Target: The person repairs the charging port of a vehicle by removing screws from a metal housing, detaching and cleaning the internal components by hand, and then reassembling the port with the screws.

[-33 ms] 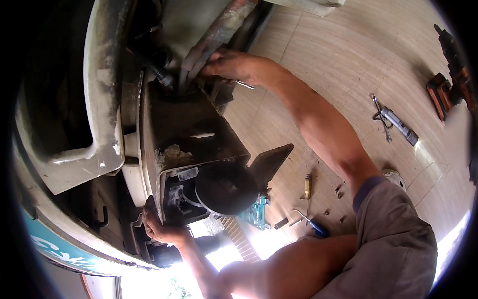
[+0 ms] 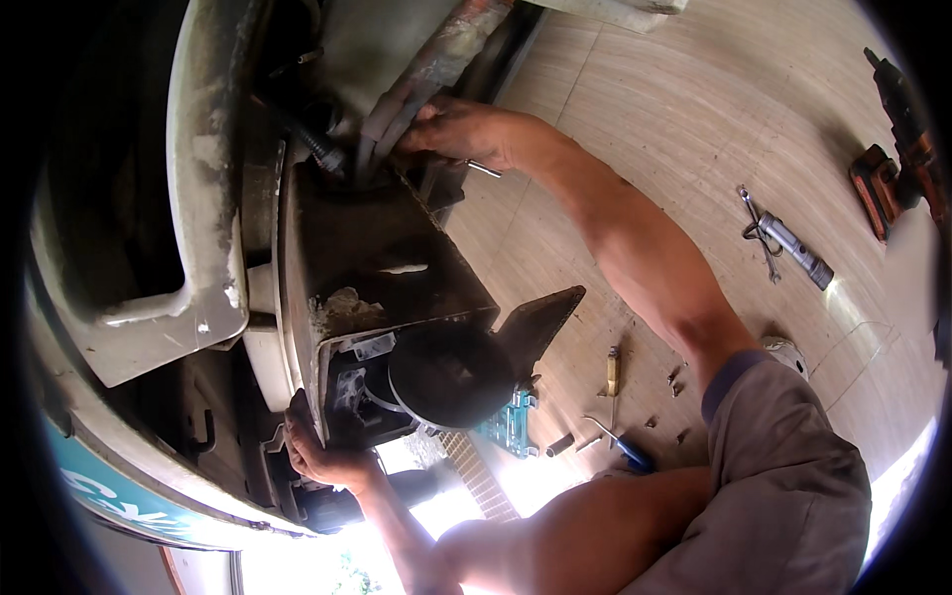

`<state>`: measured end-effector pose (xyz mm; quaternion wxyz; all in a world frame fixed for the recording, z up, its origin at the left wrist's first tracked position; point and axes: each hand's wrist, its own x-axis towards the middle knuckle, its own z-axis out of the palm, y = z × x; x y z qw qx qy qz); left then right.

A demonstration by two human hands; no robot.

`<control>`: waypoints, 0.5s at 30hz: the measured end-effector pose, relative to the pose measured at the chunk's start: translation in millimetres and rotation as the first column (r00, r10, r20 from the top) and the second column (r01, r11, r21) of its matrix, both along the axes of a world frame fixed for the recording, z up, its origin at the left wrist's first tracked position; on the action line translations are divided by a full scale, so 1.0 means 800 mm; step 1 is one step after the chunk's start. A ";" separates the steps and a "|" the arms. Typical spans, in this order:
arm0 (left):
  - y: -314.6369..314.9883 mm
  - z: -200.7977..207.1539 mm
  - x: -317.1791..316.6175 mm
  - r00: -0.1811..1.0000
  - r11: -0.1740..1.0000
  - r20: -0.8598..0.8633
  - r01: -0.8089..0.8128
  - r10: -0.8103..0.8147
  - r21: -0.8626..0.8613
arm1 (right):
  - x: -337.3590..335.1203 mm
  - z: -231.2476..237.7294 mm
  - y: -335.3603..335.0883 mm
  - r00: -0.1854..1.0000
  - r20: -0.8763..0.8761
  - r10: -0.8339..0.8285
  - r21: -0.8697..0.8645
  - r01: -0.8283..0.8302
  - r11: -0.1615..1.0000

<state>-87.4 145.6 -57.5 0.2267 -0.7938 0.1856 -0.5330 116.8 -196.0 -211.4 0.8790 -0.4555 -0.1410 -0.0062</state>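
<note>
A dark, box-shaped metal housing (image 2: 382, 233) with a chipped, dirty surface fills the middle, with a round black part (image 2: 451, 372) at its open lower end. At the housing's lower left corner, my left hand (image 2: 319, 458) is closed around the edge, thumb up along its side. My right hand (image 2: 436, 131) reaches behind a worn grey metal bar (image 2: 402, 119) at the top. Its fingers are curled and partly hidden there. From under its palm pokes the end of a thin silver rod-shaped tool (image 2: 485, 170); the tool's other end is out of sight.
Tools lie on the tiled floor: a lit flashlight (image 2: 793, 250), a wrench (image 2: 749, 206), a screwdriver (image 2: 613, 375), a blue-handled tool (image 2: 633, 454), and a cordless drill (image 2: 897, 149) at far right. A teal tool case (image 2: 511, 426) stands below the housing. Cream bodywork (image 2: 203, 188) rises on the left.
The silver tool's end has shifted very slightly left beneath my right palm. Both hands and the housing look unmoved.
</note>
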 end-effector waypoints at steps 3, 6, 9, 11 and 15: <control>-0.006 0.000 -0.002 1.000 0.999 0.010 -0.004 0.003 0.053 | -0.011 0.007 0.002 0.998 0.004 0.060 0.122 -0.060 0.991; -0.005 0.002 0.006 0.982 0.986 -0.089 0.163 -0.166 -0.034 | -0.015 0.003 0.001 0.991 0.011 0.133 0.237 -0.131 0.963; -0.007 -0.002 0.005 0.979 0.980 -0.031 0.201 -0.201 -0.009 | 0.000 -0.008 0.005 0.987 0.078 0.139 0.233 -0.153 0.960; -0.005 -0.003 0.007 0.971 0.972 -0.070 0.225 -0.229 -0.064 | 0.016 -0.019 0.004 0.986 0.113 0.123 0.189 -0.143 0.972; -0.002 -0.007 0.009 0.828 0.703 -0.194 0.294 -0.525 -0.648 | 0.026 -0.016 0.005 0.975 0.220 0.020 0.046 -0.031 0.998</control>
